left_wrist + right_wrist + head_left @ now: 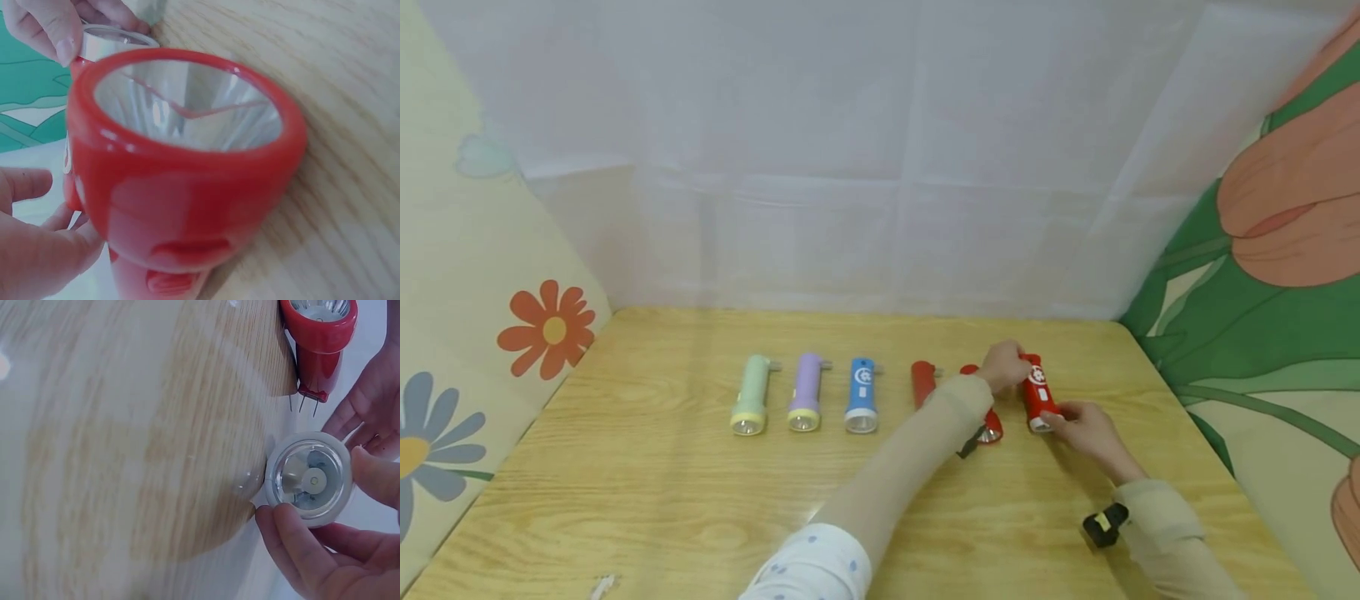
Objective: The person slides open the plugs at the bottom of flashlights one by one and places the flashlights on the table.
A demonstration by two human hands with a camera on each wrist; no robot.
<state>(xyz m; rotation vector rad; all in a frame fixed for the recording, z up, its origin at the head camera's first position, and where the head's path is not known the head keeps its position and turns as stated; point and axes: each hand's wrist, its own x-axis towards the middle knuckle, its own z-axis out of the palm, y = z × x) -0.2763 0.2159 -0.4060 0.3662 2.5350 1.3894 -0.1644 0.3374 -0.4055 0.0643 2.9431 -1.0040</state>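
A red flashlight with a white head (1038, 393) lies toward the right of the table. My right hand (1088, 433) pinches its white rim (275, 469) between thumb and fingers. At the tail end is my left hand (1002, 367); its thumb (28, 182) stands a little apart from the red body while the fingers reach beneath it. Under my left forearm lies a second flashlight with a red head (181, 169), partly covered in the head view. Its metal prongs (306, 403) stick out in the right wrist view.
Left of my forearm another red flashlight (922, 382) is partly hidden. Farther left lie blue (862, 396), purple (807, 392) and green (752, 393) flashlights in a row. A small white object (602, 587) sits at the table's front edge. White cloth (820, 167) hangs behind.
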